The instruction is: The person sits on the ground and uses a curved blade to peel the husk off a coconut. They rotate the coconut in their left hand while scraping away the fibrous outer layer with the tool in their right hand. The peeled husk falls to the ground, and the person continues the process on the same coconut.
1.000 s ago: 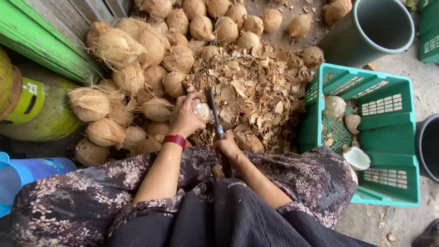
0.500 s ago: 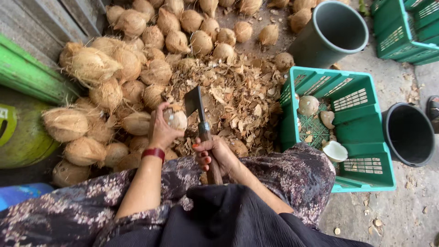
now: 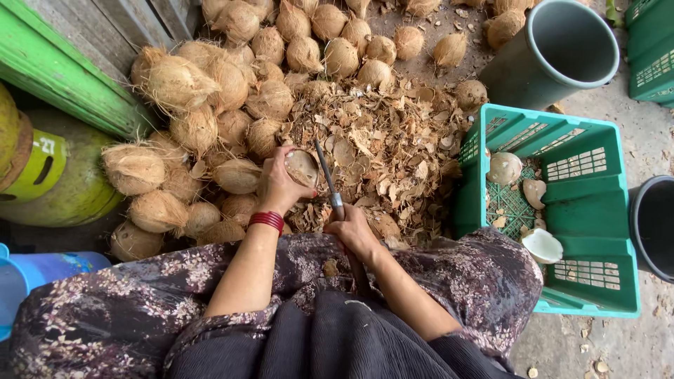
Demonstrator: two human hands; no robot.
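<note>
Holding: the left hand (image 3: 281,184) wraps a husked coconut (image 3: 302,167) with its fingers curled round it, above the heap of shell scraps.
Right hand: the right hand (image 3: 353,230) has its grip pressed tight round the handle of a long knife (image 3: 327,177), whose blade points away from the body and lies against the right side of the coconut.
Where the coconut is: in front of the knees, between the pile of whole nuts and the scraps, lifted in the left hand's grip.
Done, as I judge it: a broad litter of brown shell chips (image 3: 382,151) covers the ground, and a green plastic crate (image 3: 588,210) to the right holds a few pale peeled pieces (image 3: 505,167), with a white one (image 3: 541,245) on its rim.
Left, as I judge it: a large pile of fibrous brown coconuts (image 3: 210,91) lies untouched to the left and ahead, far more than the crate holds, so the work looks early.
Surface: bare earth and concrete floor (image 3: 632,344), no table; the person sits low, a dark floral skirt over the lap.
Surroundings: green-painted wooden boards (image 3: 63,67) at the left, a yellow-green gas cylinder (image 3: 53,186) beside them, a blue container (image 3: 42,277) at the lower left, a grey bucket (image 3: 558,49) ahead on the right, a dark tub (image 3: 656,228) at the right edge, another green crate (image 3: 653,49) in the upper corner.
</note>
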